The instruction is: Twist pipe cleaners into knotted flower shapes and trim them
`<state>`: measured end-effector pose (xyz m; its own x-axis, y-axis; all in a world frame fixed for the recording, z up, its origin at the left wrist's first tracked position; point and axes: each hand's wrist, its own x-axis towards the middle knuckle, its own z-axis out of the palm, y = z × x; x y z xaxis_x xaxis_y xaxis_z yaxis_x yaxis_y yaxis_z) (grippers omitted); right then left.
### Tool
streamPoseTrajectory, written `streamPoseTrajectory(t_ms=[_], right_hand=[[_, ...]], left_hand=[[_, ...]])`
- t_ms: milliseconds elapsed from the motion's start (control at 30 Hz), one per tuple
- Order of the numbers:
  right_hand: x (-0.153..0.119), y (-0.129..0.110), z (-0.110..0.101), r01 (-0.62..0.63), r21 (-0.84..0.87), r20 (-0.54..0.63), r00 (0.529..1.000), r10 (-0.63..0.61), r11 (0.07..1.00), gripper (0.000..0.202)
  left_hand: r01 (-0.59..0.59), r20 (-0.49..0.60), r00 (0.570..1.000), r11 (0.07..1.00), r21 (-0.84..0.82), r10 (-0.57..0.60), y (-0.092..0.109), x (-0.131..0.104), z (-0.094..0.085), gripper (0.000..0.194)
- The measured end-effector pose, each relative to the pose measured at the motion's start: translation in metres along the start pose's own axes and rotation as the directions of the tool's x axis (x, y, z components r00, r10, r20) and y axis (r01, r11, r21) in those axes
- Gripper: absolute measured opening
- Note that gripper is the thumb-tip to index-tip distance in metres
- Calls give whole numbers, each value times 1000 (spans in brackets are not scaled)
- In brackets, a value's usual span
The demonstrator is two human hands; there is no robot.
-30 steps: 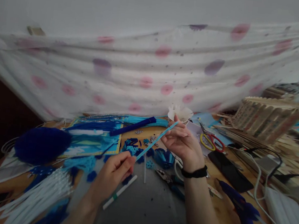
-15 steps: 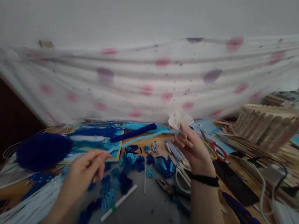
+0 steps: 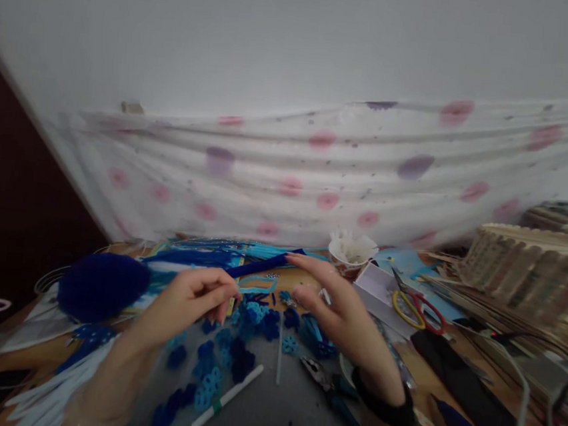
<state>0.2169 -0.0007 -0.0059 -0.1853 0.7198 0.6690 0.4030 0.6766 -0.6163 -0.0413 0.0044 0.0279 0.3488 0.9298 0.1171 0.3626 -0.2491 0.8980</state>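
Observation:
My left hand (image 3: 206,294) pinches a light blue fuzzy stem (image 3: 260,282), which bends into a loop to the right of its fingertips. To the right, my right hand (image 3: 333,298) has its thumb and fingers apart, with nothing between them. Beneath and between the hands lie dark and light blue curled flower shapes (image 3: 241,358) on a grey mat (image 3: 269,419). A white stick with a green band (image 3: 226,398) rests on the mat. Behind the hands is a dark blue bundle of stems (image 3: 263,264).
Pliers (image 3: 318,375) lie below my right hand. Farther right are red and yellow scissors (image 3: 418,311), a white box (image 3: 381,296), a black pouch (image 3: 463,384) and a wooden stick box (image 3: 529,277). A dark blue pompom (image 3: 103,286) sits at left.
The light blue stem, stretched between both hands before, now curves back in a loop at my left hand. My right hand has let go and moved lower and left. The view has shifted.

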Motion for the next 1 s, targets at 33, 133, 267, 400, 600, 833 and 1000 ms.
streamPoseTrajectory(t_ms=[33,133,267,400,600,833,1000], right_hand=[[2,-8,7,47,94,83,995,-55,994,41],[5,-19,17,-82,284,257,966,6,955,37],[4,-8,13,-397,579,364,908,210,712,60],[13,2,13,-326,871,199,918,345,367,59],[22,7,32,-34,894,-238,810,536,447,49],[13,0,31,57,707,-447,809,383,705,40],[15,-2,29,84,758,-424,817,391,647,40]], left_hand=[[2,50,999,1000,-28,-1,4,2,4,30],[13,123,992,985,-170,8,10,7,10,34],[27,43,999,901,-433,-10,2,11,16,40],[110,38,993,809,-578,-108,-13,10,48,43],[361,310,932,478,-801,-185,-12,-4,115,35],[543,503,839,339,-768,-205,-6,-7,121,23],[483,422,874,323,-814,-242,-9,-6,126,25]])
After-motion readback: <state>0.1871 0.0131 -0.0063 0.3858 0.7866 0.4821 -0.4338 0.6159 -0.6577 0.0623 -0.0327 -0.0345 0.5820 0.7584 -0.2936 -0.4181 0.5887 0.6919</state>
